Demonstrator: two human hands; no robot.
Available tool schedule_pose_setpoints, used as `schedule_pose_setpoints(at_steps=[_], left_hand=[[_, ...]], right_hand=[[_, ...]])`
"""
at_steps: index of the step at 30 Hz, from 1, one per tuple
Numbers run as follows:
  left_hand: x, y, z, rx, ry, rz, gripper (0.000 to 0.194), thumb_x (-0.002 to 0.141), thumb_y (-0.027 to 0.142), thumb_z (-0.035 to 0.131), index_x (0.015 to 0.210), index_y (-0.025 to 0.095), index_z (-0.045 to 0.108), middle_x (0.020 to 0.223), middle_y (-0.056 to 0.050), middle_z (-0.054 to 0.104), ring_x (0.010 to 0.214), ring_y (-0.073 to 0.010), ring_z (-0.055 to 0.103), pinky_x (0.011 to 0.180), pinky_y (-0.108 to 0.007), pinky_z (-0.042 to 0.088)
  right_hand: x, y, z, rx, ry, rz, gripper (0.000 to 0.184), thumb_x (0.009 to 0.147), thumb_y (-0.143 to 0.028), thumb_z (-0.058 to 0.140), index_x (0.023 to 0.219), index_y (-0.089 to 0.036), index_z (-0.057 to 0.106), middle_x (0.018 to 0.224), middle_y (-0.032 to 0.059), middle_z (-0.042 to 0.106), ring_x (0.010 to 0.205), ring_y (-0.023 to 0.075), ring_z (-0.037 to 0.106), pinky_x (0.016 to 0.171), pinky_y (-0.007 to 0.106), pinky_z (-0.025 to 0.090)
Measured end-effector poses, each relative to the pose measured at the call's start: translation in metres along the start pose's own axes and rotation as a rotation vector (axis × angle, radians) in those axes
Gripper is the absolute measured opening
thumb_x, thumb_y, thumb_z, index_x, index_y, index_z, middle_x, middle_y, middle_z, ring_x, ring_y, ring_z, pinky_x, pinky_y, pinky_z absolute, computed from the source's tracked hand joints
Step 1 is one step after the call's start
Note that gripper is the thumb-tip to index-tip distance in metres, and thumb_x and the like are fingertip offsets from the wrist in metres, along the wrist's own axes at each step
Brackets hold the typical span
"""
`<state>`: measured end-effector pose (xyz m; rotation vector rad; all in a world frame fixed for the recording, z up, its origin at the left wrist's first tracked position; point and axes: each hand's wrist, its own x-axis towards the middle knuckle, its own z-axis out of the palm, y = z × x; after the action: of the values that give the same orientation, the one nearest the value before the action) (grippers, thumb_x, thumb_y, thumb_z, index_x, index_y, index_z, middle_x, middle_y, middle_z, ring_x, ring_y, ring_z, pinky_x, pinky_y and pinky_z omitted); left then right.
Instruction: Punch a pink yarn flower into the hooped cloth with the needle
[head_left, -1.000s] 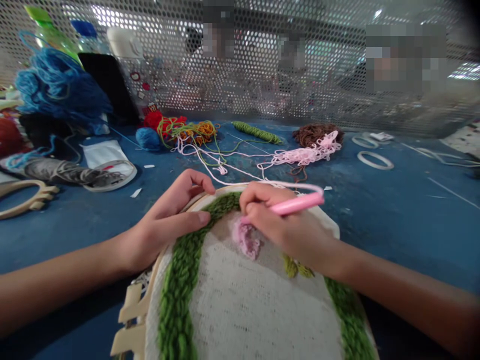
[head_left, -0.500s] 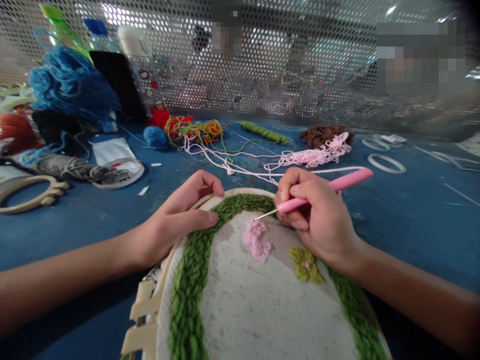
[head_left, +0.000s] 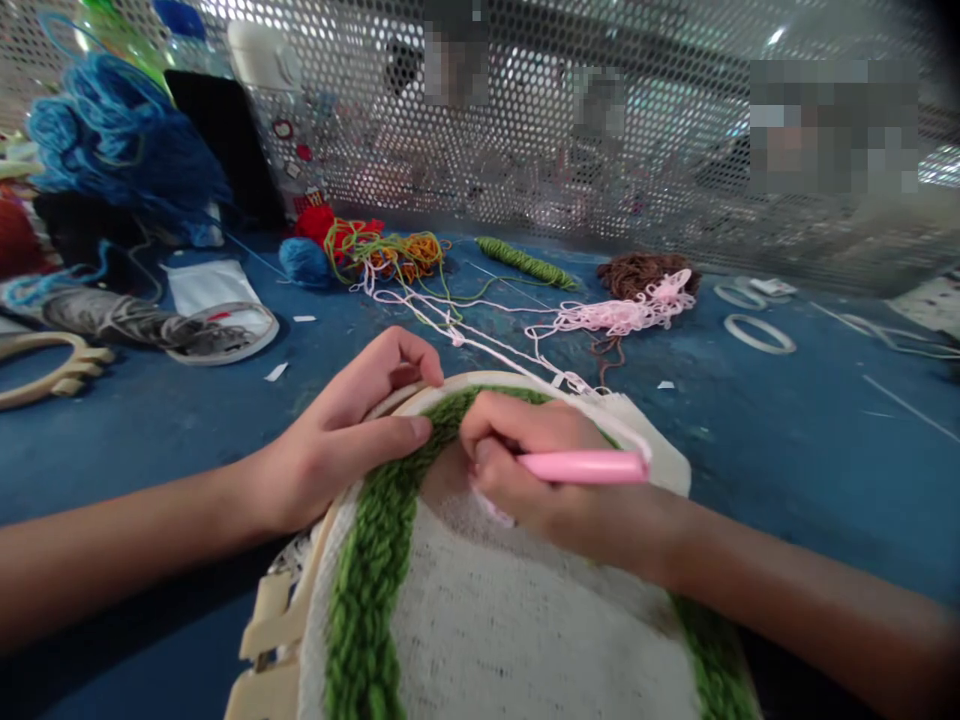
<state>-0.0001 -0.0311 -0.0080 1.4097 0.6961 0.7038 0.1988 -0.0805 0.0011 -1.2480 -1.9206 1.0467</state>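
Perforated metal screen (head_left: pixel 510 160) backs the scene at 12 o'clock, glinting in hard little dots above the scuffed blue table (head_left: pixel 810 470). From my remote seat, I read the main line through the right hand (head_left: pixel 536 465), whose fingers are closed together on a smooth pink pen handle (head_left: pixel 585 467). Its long axis lies nearly level across the view, butt end towards 3 o'clock and working end towards 9, though I cannot see the tip behind the fingers. Fluffy pink loops (head_left: pixel 495 511) show just beside those fingers, at about 7 o'clock from the knuckles, so the right hand is the nearer one. Soft pink yarn (head_left: pixel 600 409) leaves the butt and runs off towards 10 o'clock. I see the left hand (head_left: pixel 352 430) with thumb and forefinger apart, the thumb lying on the chunky green border (head_left: pixel 367 580) and the fingers by the pale hoop (head_left: pixel 487 378) at its 11 o'clock edge. Coarse, off-white cloth (head_left: pixel 480 610) fills the rounded frame towards 6 o'clock. Beyond, a tight green twist (head_left: pixel 525 262) sits near 12, matted brown yarn (head_left: pixel 637 273) and a loose pale-pink tangle (head_left: pixel 630 315) touch at 1, and a woolly blue heap (head_left: pixel 142 150) bulges at 10.
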Motion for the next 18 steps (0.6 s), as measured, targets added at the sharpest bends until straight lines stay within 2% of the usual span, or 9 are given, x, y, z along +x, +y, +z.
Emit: schedule_pose_setpoints(at_steps=[2, 3, 7, 9, 15, 18], left_hand=[[0.000, 0.000, 0.000, 0.010, -0.002, 0.017, 0.019, 0.081, 0.029, 0.062, 0.095, 0.025, 0.050, 0.085, 0.002, 0.057, 0.068, -0.0135, 0.052, 0.055, -0.022, 0.042], [0.000, 0.000, 0.000, -0.001, -0.004, 0.009, 0.019, 0.081, 0.029, 0.062, 0.095, 0.026, 0.050, 0.086, 0.002, 0.058, 0.068, -0.0135, 0.052, 0.055, -0.022, 0.042], [0.001, 0.001, 0.003, -0.084, 0.007, -0.055, 0.020, 0.080, 0.025, 0.062, 0.096, 0.026, 0.048, 0.091, 0.002, 0.059, 0.068, -0.0147, 0.055, 0.055, -0.023, 0.043], [0.001, 0.002, 0.003, -0.094, 0.018, -0.060, 0.021, 0.079, 0.025, 0.063, 0.095, 0.026, 0.049, 0.091, 0.001, 0.059, 0.069, -0.0150, 0.056, 0.054, -0.022, 0.044], [0.001, 0.002, 0.003, -0.108, 0.022, -0.084, 0.019, 0.079, 0.023, 0.062, 0.094, 0.026, 0.050, 0.086, 0.003, 0.059, 0.065, -0.0144, 0.057, 0.053, -0.022, 0.045], [0.001, 0.002, 0.003, -0.107, 0.016, -0.081, 0.019, 0.080, 0.024, 0.062, 0.094, 0.026, 0.049, 0.087, 0.003, 0.060, 0.066, -0.0142, 0.057, 0.053, -0.021, 0.045]], right_hand=[[0.001, -0.002, 0.003, 0.033, -0.015, 0.017, 0.010, 0.083, -0.017, 0.052, 0.073, -0.020, 0.051, 0.061, -0.0037, 0.054, 0.053, 0.0091, 0.045, 0.047, 0.022, 0.030], [0.001, -0.001, 0.003, 0.109, 0.019, 0.026, 0.011, 0.083, -0.016, 0.050, 0.072, -0.020, 0.051, 0.059, -0.0042, 0.053, 0.050, 0.0084, 0.044, 0.045, 0.021, 0.029], [0.002, 0.012, -0.002, 0.455, 0.258, 0.006, 0.020, 0.083, -0.015, 0.043, 0.066, -0.019, 0.052, 0.042, -0.0071, 0.039, 0.037, 0.0066, 0.029, 0.037, 0.021, 0.020], [0.003, 0.018, -0.006, 0.568, 0.320, -0.008, 0.020, 0.081, -0.017, 0.043, 0.064, -0.019, 0.053, 0.039, -0.0076, 0.035, 0.035, 0.0069, 0.024, 0.036, 0.022, 0.017], [0.005, 0.026, -0.008, 0.677, 0.327, -0.009, 0.018, 0.080, -0.018, 0.043, 0.064, -0.020, 0.053, 0.037, -0.0083, 0.034, 0.034, 0.0073, 0.023, 0.036, 0.022, 0.017], [0.003, 0.020, -0.006, 0.591, 0.293, -0.009, 0.020, 0.081, -0.016, 0.042, 0.064, -0.019, 0.052, 0.039, -0.0081, 0.035, 0.036, 0.0068, 0.023, 0.036, 0.022, 0.017]])
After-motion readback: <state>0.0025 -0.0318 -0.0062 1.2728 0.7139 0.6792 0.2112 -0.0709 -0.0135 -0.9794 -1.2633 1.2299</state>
